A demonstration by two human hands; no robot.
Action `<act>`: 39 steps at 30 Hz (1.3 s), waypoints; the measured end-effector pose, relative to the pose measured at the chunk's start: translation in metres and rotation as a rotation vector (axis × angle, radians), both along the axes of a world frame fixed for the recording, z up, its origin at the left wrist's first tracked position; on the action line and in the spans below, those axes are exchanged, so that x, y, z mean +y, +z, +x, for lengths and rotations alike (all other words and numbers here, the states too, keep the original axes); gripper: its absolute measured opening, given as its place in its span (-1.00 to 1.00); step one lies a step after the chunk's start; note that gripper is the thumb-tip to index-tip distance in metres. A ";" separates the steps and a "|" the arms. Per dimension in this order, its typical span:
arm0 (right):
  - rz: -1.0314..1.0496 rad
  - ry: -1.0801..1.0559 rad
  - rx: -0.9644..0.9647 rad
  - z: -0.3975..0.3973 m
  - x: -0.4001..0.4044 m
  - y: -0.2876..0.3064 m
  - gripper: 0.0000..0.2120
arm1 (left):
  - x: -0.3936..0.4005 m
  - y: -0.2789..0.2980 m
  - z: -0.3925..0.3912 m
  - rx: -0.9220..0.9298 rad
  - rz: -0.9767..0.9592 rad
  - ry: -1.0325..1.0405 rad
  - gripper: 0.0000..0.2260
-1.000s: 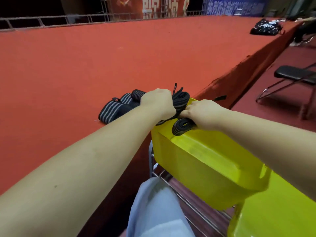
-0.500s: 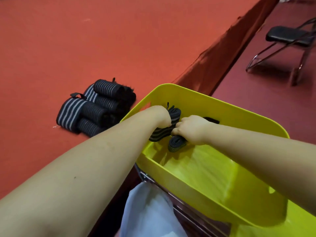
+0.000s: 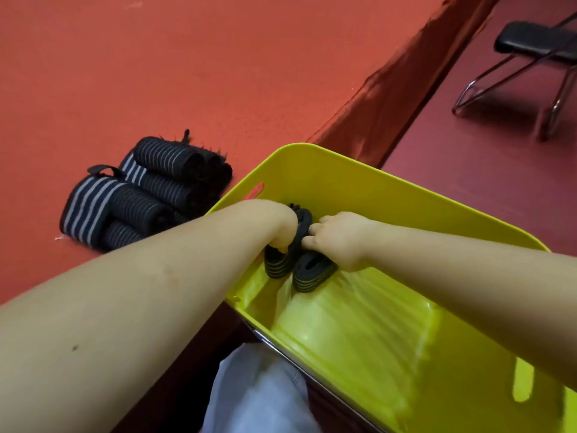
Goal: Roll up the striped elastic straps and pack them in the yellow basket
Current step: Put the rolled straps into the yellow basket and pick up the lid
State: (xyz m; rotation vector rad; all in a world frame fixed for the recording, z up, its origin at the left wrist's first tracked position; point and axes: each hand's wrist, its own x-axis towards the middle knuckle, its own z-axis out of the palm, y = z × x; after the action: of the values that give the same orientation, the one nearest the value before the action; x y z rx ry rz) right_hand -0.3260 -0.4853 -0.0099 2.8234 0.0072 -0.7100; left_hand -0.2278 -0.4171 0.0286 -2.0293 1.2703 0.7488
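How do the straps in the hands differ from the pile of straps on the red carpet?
The held straps are inside the yellow basket, gripped by the left hand and right hand; the pile lies untouched outside it. The held ones are few, the pile holds more. Both are dark, striped and rolled.

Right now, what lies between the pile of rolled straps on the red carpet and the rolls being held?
In the head view, only the yellow basket's near wall and the left forearm separate the carpet pile from the held rolls.
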 end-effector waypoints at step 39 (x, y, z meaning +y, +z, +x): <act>0.521 -0.049 -0.726 0.147 0.088 0.114 -0.89 | 0.211 0.044 0.139 0.442 -1.284 1.354 -0.89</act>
State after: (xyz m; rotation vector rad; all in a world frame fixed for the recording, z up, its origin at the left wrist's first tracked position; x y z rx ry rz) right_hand -0.1792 -0.3970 0.1037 3.4061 -0.0004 0.4069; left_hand -0.0884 -0.2066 0.0723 -4.0341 0.2233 1.0800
